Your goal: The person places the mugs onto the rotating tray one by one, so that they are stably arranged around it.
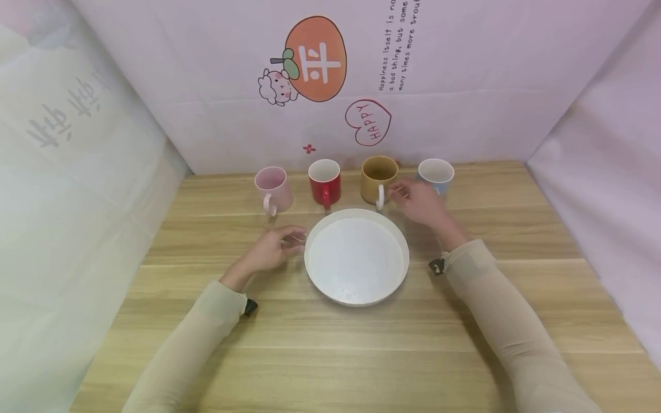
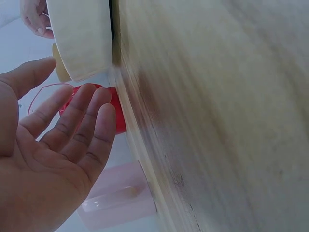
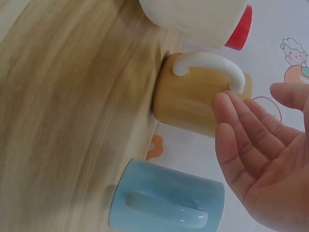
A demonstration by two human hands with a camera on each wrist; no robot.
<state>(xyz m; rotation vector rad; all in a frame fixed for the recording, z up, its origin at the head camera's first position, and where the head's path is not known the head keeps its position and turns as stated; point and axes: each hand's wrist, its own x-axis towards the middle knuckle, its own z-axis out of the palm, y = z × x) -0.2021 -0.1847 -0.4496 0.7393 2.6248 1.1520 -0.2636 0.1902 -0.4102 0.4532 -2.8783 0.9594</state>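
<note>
My right hand [image 1: 419, 202] hovers by the mustard-yellow mug [image 1: 369, 186], its fingers loosely bent near the white handle [image 3: 212, 63]; whether they touch it I cannot tell. The light-blue mug [image 3: 166, 193] stands beside that hand, partly covered by it in the head view. My left hand [image 1: 271, 248] is at the left side of a round white tray [image 1: 356, 258], palm showing and fingers relaxed in the left wrist view, holding nothing. Beyond it stand a pink mug [image 1: 279, 196] and a red mug [image 1: 334, 189], both upright.
All the mugs stand in a row along the back of the wooden table [image 1: 330, 355], close to a white printed cloth [image 1: 222, 115]. More white cloth [image 1: 67, 201] hangs at the left side, and another at the right. The tray lies in front of the row.
</note>
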